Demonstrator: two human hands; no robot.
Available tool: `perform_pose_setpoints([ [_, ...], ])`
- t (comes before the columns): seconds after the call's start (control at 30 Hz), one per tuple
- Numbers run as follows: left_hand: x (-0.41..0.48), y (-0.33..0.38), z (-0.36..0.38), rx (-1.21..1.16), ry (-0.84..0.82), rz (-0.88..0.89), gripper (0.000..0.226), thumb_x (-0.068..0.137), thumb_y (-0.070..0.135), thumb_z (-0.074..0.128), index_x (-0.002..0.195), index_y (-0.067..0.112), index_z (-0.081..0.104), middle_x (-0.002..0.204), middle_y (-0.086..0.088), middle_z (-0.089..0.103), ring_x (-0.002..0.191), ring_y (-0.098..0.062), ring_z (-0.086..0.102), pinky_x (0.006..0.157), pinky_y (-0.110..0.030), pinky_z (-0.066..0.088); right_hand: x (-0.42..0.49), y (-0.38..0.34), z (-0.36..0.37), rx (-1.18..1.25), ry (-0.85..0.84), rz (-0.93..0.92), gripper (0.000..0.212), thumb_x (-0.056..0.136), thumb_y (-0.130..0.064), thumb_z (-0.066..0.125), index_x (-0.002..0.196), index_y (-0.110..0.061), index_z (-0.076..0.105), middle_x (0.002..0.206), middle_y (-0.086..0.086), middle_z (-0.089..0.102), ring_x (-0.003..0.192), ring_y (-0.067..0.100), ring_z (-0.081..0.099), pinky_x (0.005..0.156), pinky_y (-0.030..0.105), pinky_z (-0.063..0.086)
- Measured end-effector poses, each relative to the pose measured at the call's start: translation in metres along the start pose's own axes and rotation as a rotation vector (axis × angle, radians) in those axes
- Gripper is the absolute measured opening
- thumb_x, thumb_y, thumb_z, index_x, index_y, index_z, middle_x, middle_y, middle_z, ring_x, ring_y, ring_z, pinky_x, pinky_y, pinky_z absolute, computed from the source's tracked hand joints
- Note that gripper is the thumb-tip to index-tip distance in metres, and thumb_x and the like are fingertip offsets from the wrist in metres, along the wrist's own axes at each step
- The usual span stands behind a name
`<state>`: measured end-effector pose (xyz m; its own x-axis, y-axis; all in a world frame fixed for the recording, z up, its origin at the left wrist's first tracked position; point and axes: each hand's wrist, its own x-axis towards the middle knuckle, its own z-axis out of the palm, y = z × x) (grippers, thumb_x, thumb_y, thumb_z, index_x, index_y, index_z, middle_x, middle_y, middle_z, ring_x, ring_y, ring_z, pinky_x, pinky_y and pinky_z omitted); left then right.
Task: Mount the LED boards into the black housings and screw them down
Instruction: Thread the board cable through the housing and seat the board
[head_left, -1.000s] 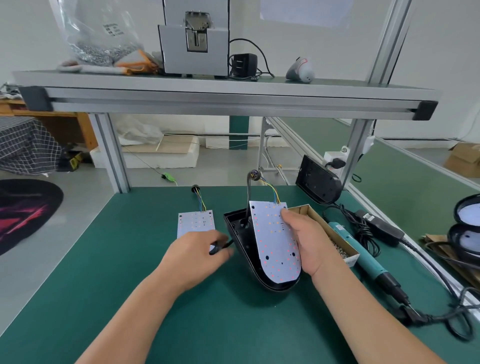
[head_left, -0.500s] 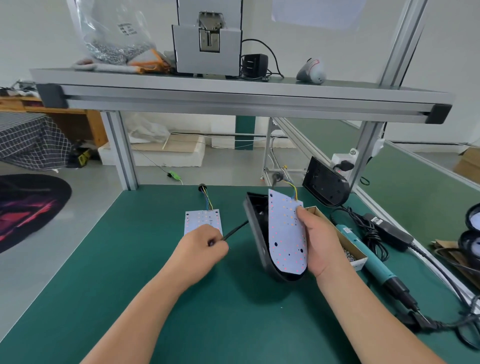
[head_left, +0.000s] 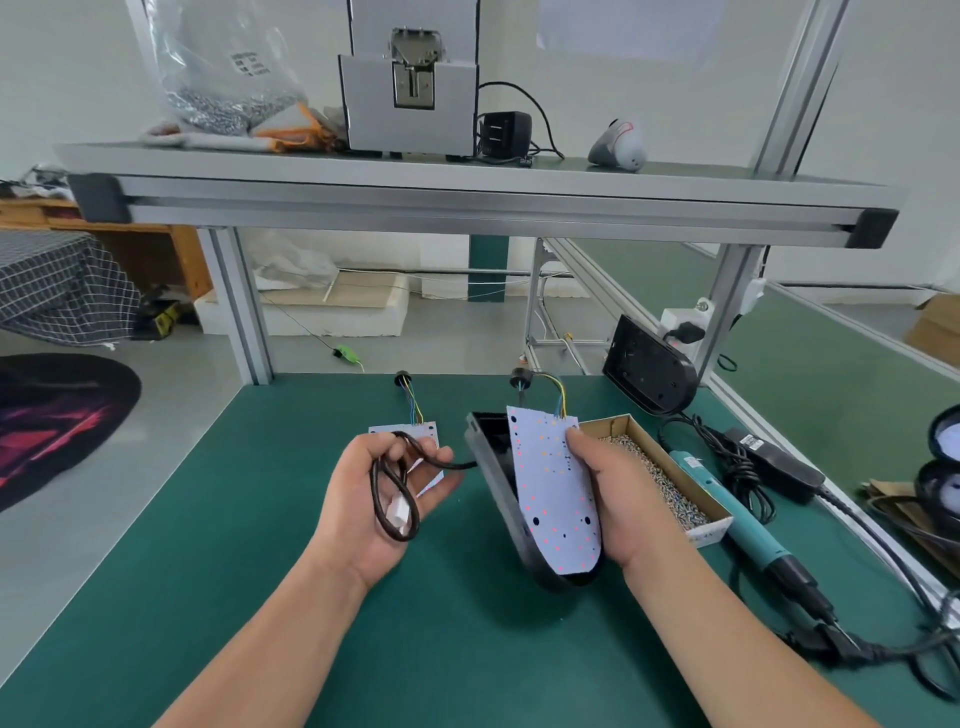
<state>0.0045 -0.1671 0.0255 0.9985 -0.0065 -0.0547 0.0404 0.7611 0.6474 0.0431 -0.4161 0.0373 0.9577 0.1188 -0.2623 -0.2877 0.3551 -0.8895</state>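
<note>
Here's the green table (head_left: 234, 597), running wide under a grey shelf (head_left: 467, 195), and right at centre is the black housing (head_left: 496, 493). It's tipped up on its left edge, long axis running away from the person, rounded end nearest and square end far. The LED board (head_left: 553, 499) lies against its open face, pointing the same way: curved tip toward the person, coloured wires leaving the far edge. The right hand (head_left: 623, 501) grips housing and board together from the right side, thumb pressed onto the board's face. The left hand (head_left: 369, 499) is palm up just left of the housing, fingers curled loosely round a looped black cable (head_left: 387, 493) that runs across to the housing wall. A second housing (head_left: 649, 371) leans against the frame post at the back. To the right sits a cardboard box (head_left: 709, 530) filled with small screws (head_left: 654, 483), and a teal screwdriver (head_left: 727, 514) lies just beyond it. A spare board (head_left: 410, 430) lies flat behind the left fingers.
</note>
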Motion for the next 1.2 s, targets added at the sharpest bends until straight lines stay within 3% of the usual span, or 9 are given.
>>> perform_pose_setpoints([
  [0.1,0.0038,-0.0036,0.0060,0.297,0.136,0.056,0.016,0.081,0.024,0.060,0.068,0.020,0.053,0.074,-0.006,0.055,0.065,-0.024,0.054,0.079,-0.044,0.059,0.0017,0.0046,0.0020,-0.029,-0.024,0.030,0.031,0.104,-0.031,0.058,0.111,-0.007,0.077,0.113,0.017,0.078,0.090,0.030,0.077,0.075,0.037,0.059],
  [0.23,0.0026,-0.0073,0.0059,0.858,0.194,0.217,0.020,0.080,0.042,0.058,0.074,0.025,0.048,0.067,0.003,0.043,0.060,-0.015,0.040,0.067,-0.038,0.041,0.0033,0.0069,0.0026,-0.027,-0.042,0.032,0.032,0.104,-0.030,0.057,0.115,-0.007,0.075,0.113,0.018,0.077,0.090,0.031,0.076,0.074,0.037,0.060],
  [0.33,0.0009,-0.0070,0.0044,0.871,0.191,0.213,0.030,0.080,0.049,0.058,0.080,0.019,0.052,0.062,0.008,0.047,0.060,-0.015,0.041,0.070,-0.038,0.041,0.0039,0.0062,0.0008,-0.005,-0.047,0.032,0.032,0.105,-0.030,0.057,0.115,-0.007,0.076,0.114,0.017,0.078,0.089,0.030,0.077,0.073,0.037,0.059],
  [0.5,0.0018,-0.0043,0.0030,0.889,0.168,0.154,0.023,0.078,0.042,0.058,0.075,0.021,0.051,0.067,0.000,0.049,0.067,-0.019,0.040,0.076,-0.040,0.040,0.0039,0.0056,0.0021,0.039,-0.051,0.038,0.033,0.105,-0.030,0.056,0.106,-0.008,0.081,0.110,0.016,0.079,0.086,0.029,0.078,0.067,0.036,0.061],
  [0.67,0.0013,-0.0054,0.0024,1.057,0.073,0.117,0.043,0.067,0.053,0.063,0.081,0.016,0.046,0.067,0.002,0.040,0.066,-0.018,0.032,0.061,-0.033,0.027,0.0026,0.0039,0.0047,0.125,-0.063,0.019,0.032,0.106,-0.030,0.056,0.104,-0.009,0.079,0.105,0.014,0.079,0.081,0.027,0.078,0.062,0.034,0.062],
  [0.8,0.0015,-0.0089,0.0027,1.107,-0.035,0.081,0.049,0.073,0.047,0.073,0.093,0.005,0.057,0.069,0.007,0.043,0.065,-0.017,0.034,0.059,-0.035,0.028,0.0028,0.0060,0.0070,0.143,-0.070,0.011,0.031,0.105,-0.029,0.057,0.101,-0.009,0.081,0.105,0.014,0.079,0.081,0.028,0.078,0.062,0.035,0.062],
  [0.97,0.0010,-0.0082,-0.0004,1.024,-0.024,0.018,0.048,0.076,0.040,0.072,0.099,0.002,0.054,0.069,0.002,0.045,0.062,-0.020,0.034,0.061,-0.039,0.026,0.0051,0.0078,0.0057,0.081,-0.066,0.025,0.032,0.105,-0.030,0.057,0.116,-0.006,0.076,0.115,0.017,0.077,0.091,0.030,0.076,0.083,0.040,0.058],
  [1.1,0.0031,-0.0102,-0.0003,1.068,0.041,0.019,0.045,0.074,0.050,0.071,0.086,0.017,0.044,0.066,0.003,0.045,0.065,-0.020,0.035,0.063,-0.042,0.031,0.0055,0.0059,0.0019,0.059,-0.093,0.025,0.029,0.106,-0.026,0.055,0.114,-0.008,0.075,0.111,0.013,0.078,0.089,0.027,0.077,0.076,0.037,0.060],
  [1.2,0.0048,-0.0101,-0.0008,1.148,-0.011,0.016,0.030,0.077,0.055,0.066,0.103,0.042,0.062,0.063,0.012,0.047,0.063,-0.019,0.037,0.058,-0.039,0.037,0.0055,0.0059,0.0019,0.053,-0.102,0.029,0.031,0.105,-0.027,0.055,0.104,-0.012,0.081,0.109,0.011,0.078,0.088,0.026,0.076,0.080,0.038,0.057],
])
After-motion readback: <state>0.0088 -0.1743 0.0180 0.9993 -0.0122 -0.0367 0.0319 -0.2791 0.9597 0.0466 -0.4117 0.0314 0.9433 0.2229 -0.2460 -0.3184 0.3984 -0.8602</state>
